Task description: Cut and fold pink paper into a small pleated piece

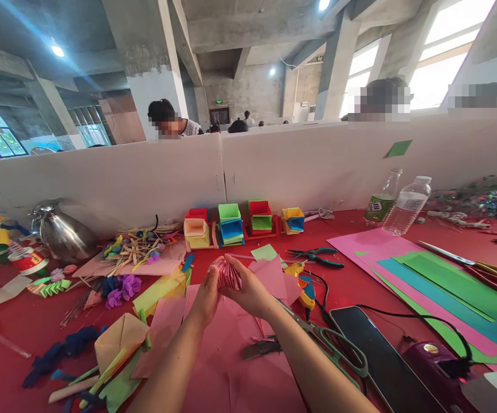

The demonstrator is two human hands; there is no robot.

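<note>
Between my two hands is a piece of pink pleated paper [229, 275], its narrow folds squeezed together. My left hand [207, 292] grips its left side, and my right hand [250, 289] closes on the right side and lower edge. Beneath them lie sheets of pink paper [231, 355] on the red table. Close to my right hand are smaller pink pieces [269, 278] and a yellow and blue glue gun [306, 289]. Green-handled scissors [334, 347] lie partly behind my right forearm.
Small coloured paper boxes [230, 221] line the white partition [166, 178]. Pliers [317, 256], a phone [381, 355], coloured paper sheets [446, 281] and two bottles [409, 203] are to the right. A metal jug [65, 232], craft sticks [145, 246] and paper flowers [123, 289] stand left.
</note>
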